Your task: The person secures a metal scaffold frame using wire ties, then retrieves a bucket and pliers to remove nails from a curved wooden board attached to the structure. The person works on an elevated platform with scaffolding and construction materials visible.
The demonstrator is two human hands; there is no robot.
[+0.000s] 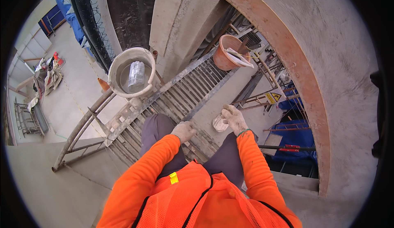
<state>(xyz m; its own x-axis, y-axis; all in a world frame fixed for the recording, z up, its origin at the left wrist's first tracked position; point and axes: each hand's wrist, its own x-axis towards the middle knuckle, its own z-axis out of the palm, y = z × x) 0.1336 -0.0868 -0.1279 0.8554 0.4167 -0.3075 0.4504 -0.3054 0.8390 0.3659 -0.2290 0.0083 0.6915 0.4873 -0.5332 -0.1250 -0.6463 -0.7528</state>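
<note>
Both my hands wear dusty pale work gloves. My left hand (pixel 184 131) is curled closed by my left knee, and whatever its fingers may hold is hidden. Above my right thigh, my right hand (pixel 235 120) has its fingers bent closed. A whitish crumpled bundle (pixel 219 123) shows right beside that hand's fingers; I cannot tell whether it is gripped or lies behind them. Ahead to the left stands a pale round bucket (pixel 132 73) with a clear plastic bottle (pixel 136 76) inside. An orange tub (pixel 226 54) sits farther off to the right, holding a whitish tool or scrap.
Under me runs a slatted metal scaffold platform (pixel 193 86), with a curved tube rail (pixel 78 134) at its left. A curved wall edge (pixel 305 59) arches on the right. Below are a yellow warning sign (pixel 273 97), a blue tarp (pixel 289 135) and, far left, piled cloths (pixel 51 78).
</note>
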